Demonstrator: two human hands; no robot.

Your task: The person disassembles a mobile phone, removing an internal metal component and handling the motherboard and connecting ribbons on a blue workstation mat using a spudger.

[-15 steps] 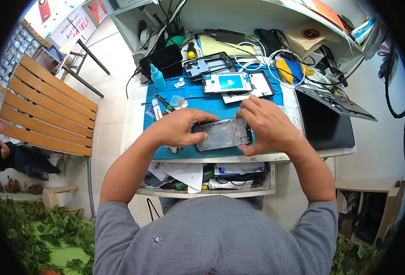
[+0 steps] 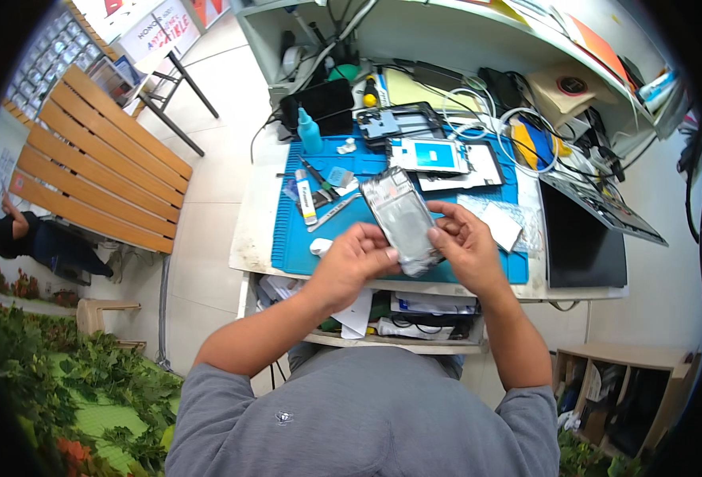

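Between my two hands is a phone frame (image 2: pixel 405 221), grey inside with a dark rim, tilted with one short end toward me. My left hand (image 2: pixel 356 261) pinches its lower left edge between thumb and fingers. On the opposite long edge, my right hand (image 2: pixel 469 246) grips it, thumb on the face. Beneath lies a blue work mat (image 2: pixel 291 238). Just beyond the frame rests a phone screen assembly (image 2: pixel 433 156) showing a blue patch, with an open phone housing (image 2: pixel 399 123) behind it. A white tube (image 2: pixel 306 197) and a slim metal tool (image 2: pixel 335 211) lie left.
A light-blue bottle (image 2: pixel 309 131) stands at the mat's back left, before a black phone or tablet (image 2: pixel 319 106). White cables (image 2: pixel 500 131) tangle at the back right. An opened laptop (image 2: pixel 581 234) occupies the right side. Below the bench edge, an open drawer (image 2: pixel 422 347) holds papers and glasses.
The phone frame has turned from lying sideways to nearly upright in view, lifted and tilted. Both hands have shifted their hold to its lower part. My head view has shifted too.
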